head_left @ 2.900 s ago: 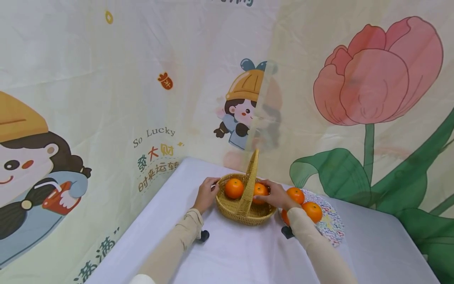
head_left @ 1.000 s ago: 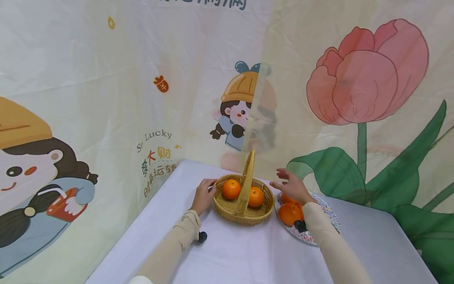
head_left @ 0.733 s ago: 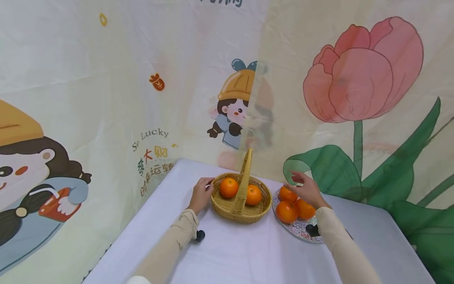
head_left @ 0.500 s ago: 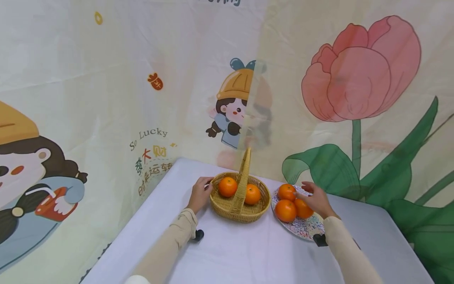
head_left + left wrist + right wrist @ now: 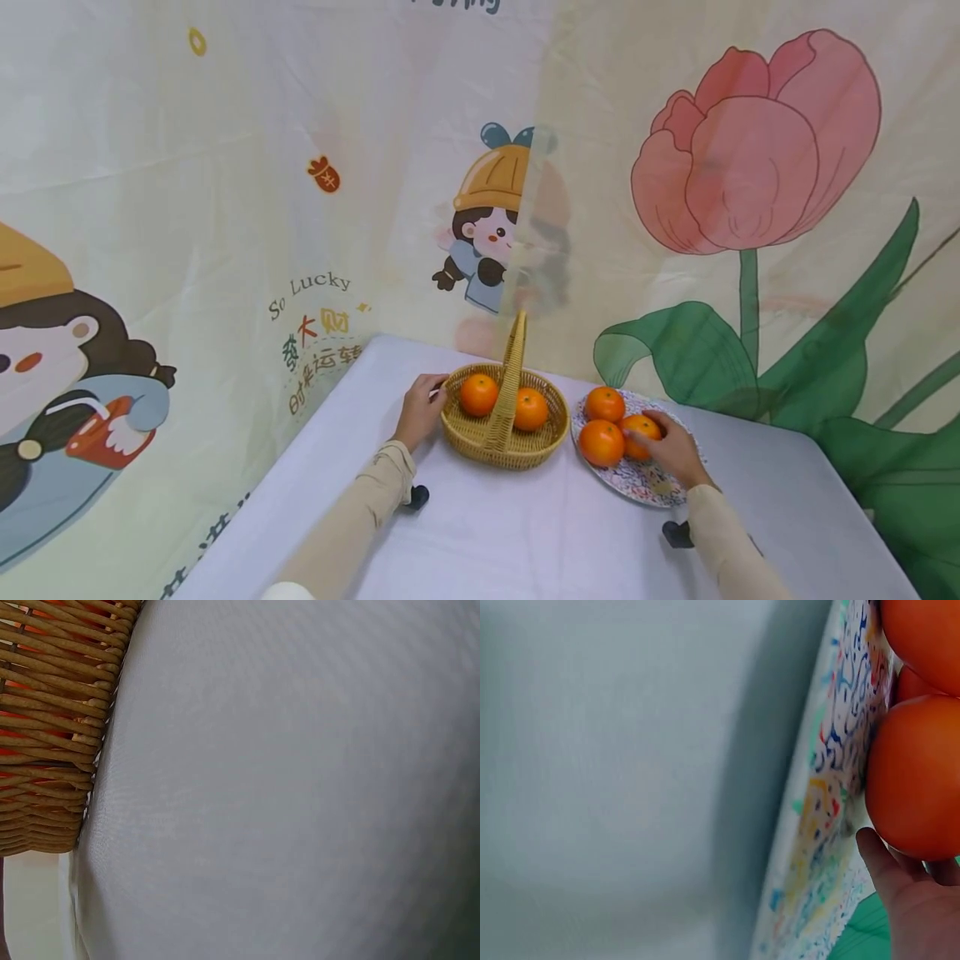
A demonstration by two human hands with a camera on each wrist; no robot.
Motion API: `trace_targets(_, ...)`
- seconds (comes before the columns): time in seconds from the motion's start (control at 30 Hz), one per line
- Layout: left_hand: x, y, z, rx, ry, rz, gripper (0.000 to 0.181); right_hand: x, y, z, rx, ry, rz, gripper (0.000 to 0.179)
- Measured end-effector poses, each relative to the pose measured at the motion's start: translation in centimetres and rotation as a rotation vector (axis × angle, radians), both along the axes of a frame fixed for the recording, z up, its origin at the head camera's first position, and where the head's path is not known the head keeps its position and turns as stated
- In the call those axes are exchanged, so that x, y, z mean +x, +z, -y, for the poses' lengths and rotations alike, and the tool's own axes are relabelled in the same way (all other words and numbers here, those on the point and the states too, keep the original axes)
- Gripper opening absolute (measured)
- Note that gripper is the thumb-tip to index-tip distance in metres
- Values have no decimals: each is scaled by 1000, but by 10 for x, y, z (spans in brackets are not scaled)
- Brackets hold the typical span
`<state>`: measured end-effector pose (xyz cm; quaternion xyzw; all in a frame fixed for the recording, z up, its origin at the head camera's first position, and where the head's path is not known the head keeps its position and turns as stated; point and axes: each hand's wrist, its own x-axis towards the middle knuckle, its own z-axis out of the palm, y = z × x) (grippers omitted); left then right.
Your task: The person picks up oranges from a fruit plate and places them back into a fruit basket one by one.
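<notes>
A yellow wicker basket (image 5: pixel 504 457) with a tall arched handle stands on the table. My left hand (image 5: pixel 420 414) grips its left rim; in the left wrist view only the basket's woven side (image 5: pixel 52 720) shows. Two oranges lie inside, one (image 5: pixel 478 394) left of the handle and one (image 5: pixel 531 408) to its right. On the patterned plate (image 5: pixel 637 490) sit three oranges. My right hand (image 5: pixel 677 452) has thumb and fingers around the rightmost orange (image 5: pixel 640 430), still on the plate. In the right wrist view my thumb (image 5: pixel 885 866) touches that orange's (image 5: pixel 919 780) side.
Beside the held orange, two others, a rear one (image 5: pixel 604 404) and a front one (image 5: pixel 602 443), rest close together on the plate. A white cloth covers the table (image 5: pixel 495 533). Printed fabric (image 5: pixel 405 167) hangs behind and to the left.
My right hand has let go of an orange in the basket, moved right to the plate and come down around another orange. The left hand stays at the basket's rim.
</notes>
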<state>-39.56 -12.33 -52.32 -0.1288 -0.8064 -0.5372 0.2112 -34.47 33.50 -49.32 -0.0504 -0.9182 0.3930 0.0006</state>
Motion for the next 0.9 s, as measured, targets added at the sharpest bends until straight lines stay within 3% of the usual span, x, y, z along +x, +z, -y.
trace_targets(0.27, 1, 1, -1, -9, 10, -11, 28, 0, -8, 1, -9, -38, -3, 94)
trace_targets(0.53, 2, 6, -3, -3, 11, 0, 27, 0, -5, -1, -22, -29, -15, 92)
trace_targets(0.73, 2, 5, -2, 5, 11, -3, 27, 1, 5, -2, -21, -9, -47, 93)
trace_targets(0.9, 0, 1, -1, 3, 16, 3, 27, 2, 24, 0, -8, 26, -101, 89)
